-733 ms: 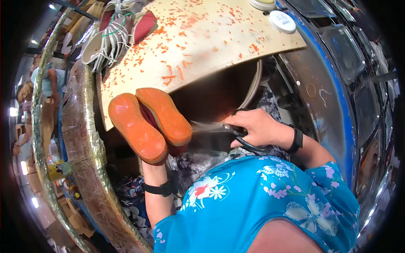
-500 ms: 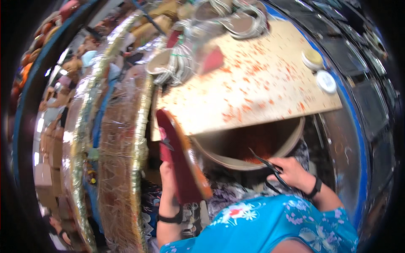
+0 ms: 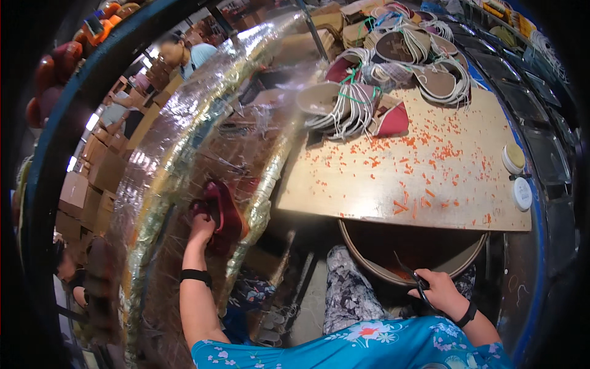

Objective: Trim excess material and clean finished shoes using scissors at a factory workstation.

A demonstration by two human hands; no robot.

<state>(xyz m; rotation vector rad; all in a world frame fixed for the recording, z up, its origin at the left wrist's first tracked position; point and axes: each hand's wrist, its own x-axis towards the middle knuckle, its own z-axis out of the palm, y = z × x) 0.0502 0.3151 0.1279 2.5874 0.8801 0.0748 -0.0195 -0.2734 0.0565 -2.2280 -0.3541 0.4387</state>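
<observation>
Maroon shoes [image 3: 228, 216], orange along the sole edge, are out to the left, gripped in the closed fingers of the left hand [image 3: 201, 226]. They are over a brown surface [image 3: 166, 295] covered in clear plastic, beside its shiny wrapped edge [image 3: 265, 184] — whether they touch it, I cannot tell. Dark scissors [image 3: 419, 281] sit in the right hand [image 3: 441, 289], its fingers curled round the handles and the blades pointing up and leftward over the near part of a round bin [image 3: 364, 261]. Beyond the bin's opening is a pale wooden table [image 3: 307, 184], scattered with orange scraps [image 3: 402, 205]. Shoe parts [image 3: 347, 107] tied with white cords lie at its far left, and a round tub [image 3: 513, 158] stands near a white lid [image 3: 522, 194] by the right edge.
</observation>
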